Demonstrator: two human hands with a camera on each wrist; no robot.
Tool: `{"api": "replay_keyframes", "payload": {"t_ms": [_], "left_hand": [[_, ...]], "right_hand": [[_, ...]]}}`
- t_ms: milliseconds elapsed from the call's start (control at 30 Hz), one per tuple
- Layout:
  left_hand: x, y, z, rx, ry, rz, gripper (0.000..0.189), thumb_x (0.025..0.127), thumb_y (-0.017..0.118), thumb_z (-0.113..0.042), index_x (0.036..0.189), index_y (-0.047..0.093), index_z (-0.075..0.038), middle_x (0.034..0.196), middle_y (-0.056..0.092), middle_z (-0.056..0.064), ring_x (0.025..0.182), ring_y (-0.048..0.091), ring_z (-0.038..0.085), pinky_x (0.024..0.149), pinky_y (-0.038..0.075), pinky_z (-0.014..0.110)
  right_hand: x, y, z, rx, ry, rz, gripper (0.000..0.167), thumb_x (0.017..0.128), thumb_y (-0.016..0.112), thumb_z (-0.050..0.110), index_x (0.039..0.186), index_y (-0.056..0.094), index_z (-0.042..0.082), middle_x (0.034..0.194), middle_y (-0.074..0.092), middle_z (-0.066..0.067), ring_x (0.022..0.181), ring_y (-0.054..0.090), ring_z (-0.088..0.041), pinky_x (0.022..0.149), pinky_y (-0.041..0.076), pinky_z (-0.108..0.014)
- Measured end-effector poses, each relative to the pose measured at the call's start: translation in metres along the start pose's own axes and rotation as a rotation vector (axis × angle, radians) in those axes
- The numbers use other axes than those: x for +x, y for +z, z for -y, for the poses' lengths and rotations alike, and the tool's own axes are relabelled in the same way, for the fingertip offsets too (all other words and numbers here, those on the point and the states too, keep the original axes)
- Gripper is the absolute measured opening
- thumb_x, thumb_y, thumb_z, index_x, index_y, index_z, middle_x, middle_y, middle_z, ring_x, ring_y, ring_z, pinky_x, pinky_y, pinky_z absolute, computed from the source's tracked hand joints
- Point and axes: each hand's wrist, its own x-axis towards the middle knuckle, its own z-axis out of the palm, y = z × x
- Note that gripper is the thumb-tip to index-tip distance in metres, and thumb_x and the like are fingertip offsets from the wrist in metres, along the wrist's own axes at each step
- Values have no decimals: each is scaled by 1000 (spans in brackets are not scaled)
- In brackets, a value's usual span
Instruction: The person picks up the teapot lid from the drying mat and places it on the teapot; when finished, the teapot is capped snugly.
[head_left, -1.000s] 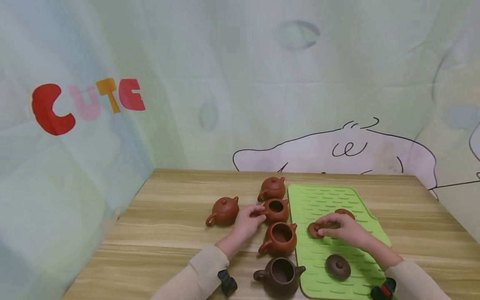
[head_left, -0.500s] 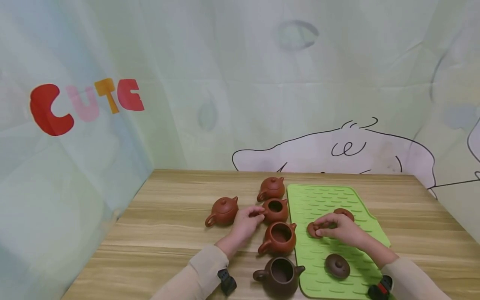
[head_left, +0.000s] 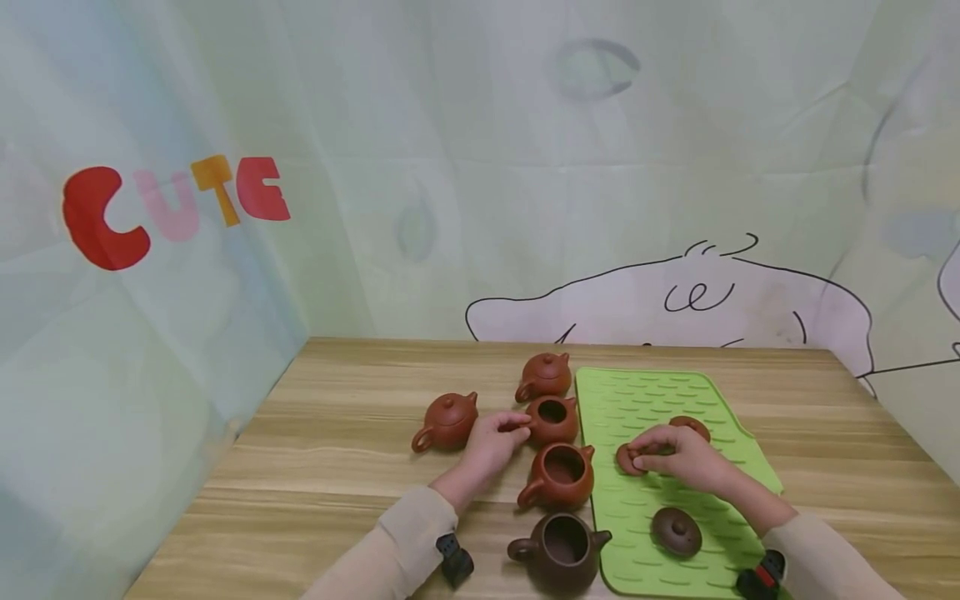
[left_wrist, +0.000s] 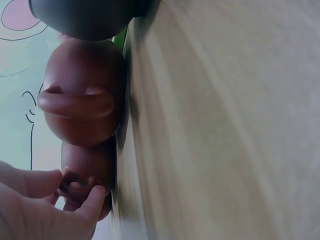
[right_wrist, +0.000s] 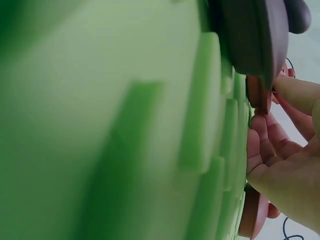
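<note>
In the head view my left hand (head_left: 487, 454) pinches the handle of a small lidless reddish-brown teapot (head_left: 553, 431). The left wrist view shows thumb and finger on either side of that handle (left_wrist: 80, 182). Over the green mat (head_left: 611, 533), my right hand (head_left: 686, 458) pinches a small reddish-brown teapot lid (head_left: 625, 460) by its knob. That lid sits at or just above the mat; I cannot tell which. Another reddish lid (head_left: 691, 427) lies behind the right hand, partly hidden. A dark brown lid (head_left: 677, 532) lies nearer me.
A larger lidless reddish teapot (head_left: 561, 477) and a dark brown lidless teapot (head_left: 564, 552) stand in front of the held one. Behind it is a lidded teapot (head_left: 546, 377), and another lidded teapot (head_left: 450, 422) stands left. The wooden table (head_left: 315, 500) meets a printed cloth backdrop.
The right hand has shifted very slightly left with its fingers on the lid. My left hand stays on the teapot handle, and the other teapots and lids have not moved.
</note>
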Motion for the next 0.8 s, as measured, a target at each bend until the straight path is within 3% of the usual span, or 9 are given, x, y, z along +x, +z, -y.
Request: {"api": "replay_keyframes", "payload": {"t_ms": [267, 567, 800], "left_hand": [[2, 0, 0, 10, -6, -1, 19, 87, 63, 3, 105, 69, 6, 106, 68, 16, 90, 58, 15, 71, 45, 21], [0, -1, -3, 0, -18, 7, 20, 88, 64, 1, 106, 70, 5, 108, 68, 16, 90, 57, 15, 70, 44, 21], [-1, -3, -2, -23, -26, 21, 21, 89, 63, 0, 108, 69, 6, 111, 68, 17, 93, 57, 14, 72, 45, 20]], "right_hand": [[8, -4, 11, -104, -4, -38, 26, 87, 72, 23, 107, 71, 7, 96, 68, -4, 83, 59, -9, 63, 49, -26], [29, -14, 38, -126, -66, -34, 23, 89, 69, 20, 108, 70, 6, 102, 65, -7, 89, 58, -18, 68, 50, -31], [45, -13, 57, -128, -63, -49, 24, 90, 68, 22, 110, 69, 8, 102, 65, -6, 93, 57, -20, 72, 49, -34]]}}
